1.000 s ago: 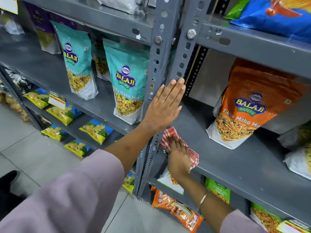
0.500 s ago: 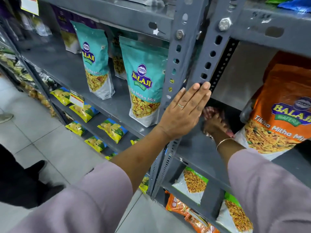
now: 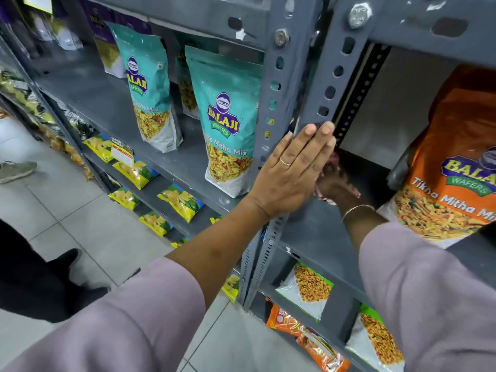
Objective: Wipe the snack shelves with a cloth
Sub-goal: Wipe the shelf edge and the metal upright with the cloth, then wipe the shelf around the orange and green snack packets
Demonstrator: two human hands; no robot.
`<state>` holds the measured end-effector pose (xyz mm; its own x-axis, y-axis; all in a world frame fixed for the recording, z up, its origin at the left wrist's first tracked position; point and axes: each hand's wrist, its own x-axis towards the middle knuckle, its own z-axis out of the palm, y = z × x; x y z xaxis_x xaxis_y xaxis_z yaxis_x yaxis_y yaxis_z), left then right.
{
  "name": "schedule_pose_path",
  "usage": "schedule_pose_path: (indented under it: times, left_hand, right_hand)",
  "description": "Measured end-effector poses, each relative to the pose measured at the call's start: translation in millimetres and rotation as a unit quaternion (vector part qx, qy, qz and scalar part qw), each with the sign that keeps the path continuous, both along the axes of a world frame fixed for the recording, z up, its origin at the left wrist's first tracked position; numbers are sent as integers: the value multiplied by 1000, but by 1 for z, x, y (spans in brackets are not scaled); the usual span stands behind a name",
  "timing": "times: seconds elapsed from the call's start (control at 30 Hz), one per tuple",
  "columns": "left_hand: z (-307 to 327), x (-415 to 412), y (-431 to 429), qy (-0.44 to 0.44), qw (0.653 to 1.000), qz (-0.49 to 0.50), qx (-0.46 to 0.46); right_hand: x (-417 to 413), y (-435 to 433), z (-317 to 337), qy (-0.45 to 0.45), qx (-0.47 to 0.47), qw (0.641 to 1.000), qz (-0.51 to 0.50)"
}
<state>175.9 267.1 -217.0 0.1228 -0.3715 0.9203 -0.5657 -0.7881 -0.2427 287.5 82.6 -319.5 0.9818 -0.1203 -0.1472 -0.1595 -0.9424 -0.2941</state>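
My left hand (image 3: 291,170) rests flat, fingers together, against the grey perforated upright (image 3: 279,84) between two shelf bays. Behind it my right hand (image 3: 336,183) presses a red-and-white checked cloth (image 3: 332,160) onto the grey middle shelf (image 3: 322,234) of the right bay, deep near the back corner. Only scraps of the cloth show around the fingers; my left hand hides part of both.
An orange Balaji snack bag (image 3: 453,170) stands on the same shelf just right of my right arm. Teal Balaji bags (image 3: 228,116) stand on the left bay's shelf. Lower shelves hold yellow packets (image 3: 179,200) and orange packets (image 3: 308,334). Someone's shoes (image 3: 16,170) are on the tiled floor at left.
My right hand with the cloth has slid from the shelf's front edge to the back corner. The view has moved closer to the shelf. My left hand stays on the upright.
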Motion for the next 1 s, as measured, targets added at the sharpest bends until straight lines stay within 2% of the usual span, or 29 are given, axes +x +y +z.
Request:
schedule_pose_path:
  times: [0.03,0.1,0.17,0.23,0.33,0.4,0.47,0.53,0.57,0.6,0.63,0.67,0.7,0.77,0.83,1.0]
  left_hand:
    - [-3,1,1,-10,1000,7,-4]
    - [-3,0,4,-3,1000,21,-7]
    - [1,-4,0,13,1000,17,7]
    - [0,-4,1,20,1000,1,8]
    - [2,-6,3,20,1000,-6,8]
    - [4,-7,2,24,1000,-2,7]
    - [3,-7,3,33,999,-1,11]
    - [1,-6,3,26,1000,-2,7]
    - [2,-6,3,23,1000,2,5]
    - [2,-6,3,20,1000,3,2]
    - [3,-6,2,15,1000,5,0]
    - [3,-7,1,11,1000,4,-2]
    - [3,-7,1,11,1000,3,-1]
    - [4,-8,1,21,1000,-5,-1]
    - [3,-8,2,34,999,-9,0]
    - [3,-10,2,26,1000,-15,-1]
  right_hand:
    - [-9,8,-2,-26,-39,999,2]
    - [-46,26,9,-56,-66,993,77]
    - [-87,36,17,-58,-35,993,101]
    - [-126,41,24,-71,0,995,76]
    - [-182,41,15,-146,8,986,79]
    - [-214,38,9,-150,37,983,100]
    - [-239,32,25,-95,58,987,117]
    - [-247,22,57,44,225,965,125]
    - [-245,17,72,57,309,943,110]
    - [-236,13,77,2,349,934,78]
    - [-227,11,77,-59,351,934,20]
    - [-216,15,71,-96,322,942,-26]
    - [-207,25,62,-95,273,956,-50]
    - [-196,53,33,-48,127,991,-17]
    - [-191,73,15,-2,9,1000,7]
    - [-220,48,14,-34,-39,998,-20]
